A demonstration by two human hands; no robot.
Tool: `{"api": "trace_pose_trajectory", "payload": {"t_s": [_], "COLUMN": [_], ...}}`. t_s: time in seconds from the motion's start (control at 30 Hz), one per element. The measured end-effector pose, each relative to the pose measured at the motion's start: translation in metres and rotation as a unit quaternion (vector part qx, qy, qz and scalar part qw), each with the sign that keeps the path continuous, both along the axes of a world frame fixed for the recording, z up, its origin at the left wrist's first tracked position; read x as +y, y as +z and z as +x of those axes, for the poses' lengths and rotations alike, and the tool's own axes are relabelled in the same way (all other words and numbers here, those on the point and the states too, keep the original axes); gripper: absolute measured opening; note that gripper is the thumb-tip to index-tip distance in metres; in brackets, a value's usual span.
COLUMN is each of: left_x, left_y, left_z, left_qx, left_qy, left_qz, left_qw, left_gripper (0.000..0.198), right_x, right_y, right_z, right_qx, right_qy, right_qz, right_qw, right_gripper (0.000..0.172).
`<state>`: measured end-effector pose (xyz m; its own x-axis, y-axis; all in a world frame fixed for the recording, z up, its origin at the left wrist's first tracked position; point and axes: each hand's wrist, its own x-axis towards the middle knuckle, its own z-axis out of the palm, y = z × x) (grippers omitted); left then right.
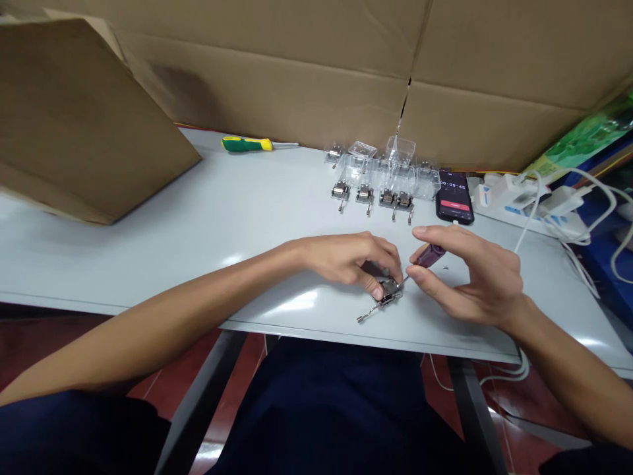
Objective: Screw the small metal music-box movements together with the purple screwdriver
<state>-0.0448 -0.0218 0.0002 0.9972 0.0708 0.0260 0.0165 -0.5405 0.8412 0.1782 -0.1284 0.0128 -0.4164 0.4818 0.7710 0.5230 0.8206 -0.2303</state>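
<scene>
Grey table [148,264] under hands [346,260] [469,274], cardboard [277,79] behind

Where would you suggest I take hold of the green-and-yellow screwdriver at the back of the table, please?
Take the screwdriver handle from above and the near side: it lies flat near the cardboard wall, and the handle is far thicker than the shaft pointing right.

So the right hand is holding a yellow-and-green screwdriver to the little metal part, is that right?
Not quite: the screwdriver's colour is wrong. The head view shows the right hand holding a purple-handled screwdriver to the little metal part. The yellow-and-green screwdriver lies on the table.
</scene>
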Motion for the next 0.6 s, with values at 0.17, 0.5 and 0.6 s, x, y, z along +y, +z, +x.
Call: {"api": "trace_pose_trajectory", "payload": {"t_s": [0.17,0.5,0.6], "left_x": [-0.0008,-0.0006,0.0001], "left_y": [-0.0004,0.0001,-0.0010], "left_z": [-0.0006,-0.0001,-0.0002], "left_qx": [-0.012,-0.008,-0.001], "left_qy": [0.000,0.000,0.003], "left_qz": [0.004,0.024,0.027], "left_qw": [1.000,1.000,1.000], "left_gripper": [0.023,0.019,0.025], "right_x": [-0.0008,0.0007,0.0003], "right_y": [-0.0006,-0.0003,0.0011], "right_z": [0.0021,0.0026,0.0023], "right_qx": [-0.014,-0.012,-0.003], "right_qy": [0.037,0.015,0.025], "right_qz": [-0.054,-0.008,-0.052], "right_qw": [0.998,1.000,0.998], "right_gripper": [0.077,0.078,0.076]}}
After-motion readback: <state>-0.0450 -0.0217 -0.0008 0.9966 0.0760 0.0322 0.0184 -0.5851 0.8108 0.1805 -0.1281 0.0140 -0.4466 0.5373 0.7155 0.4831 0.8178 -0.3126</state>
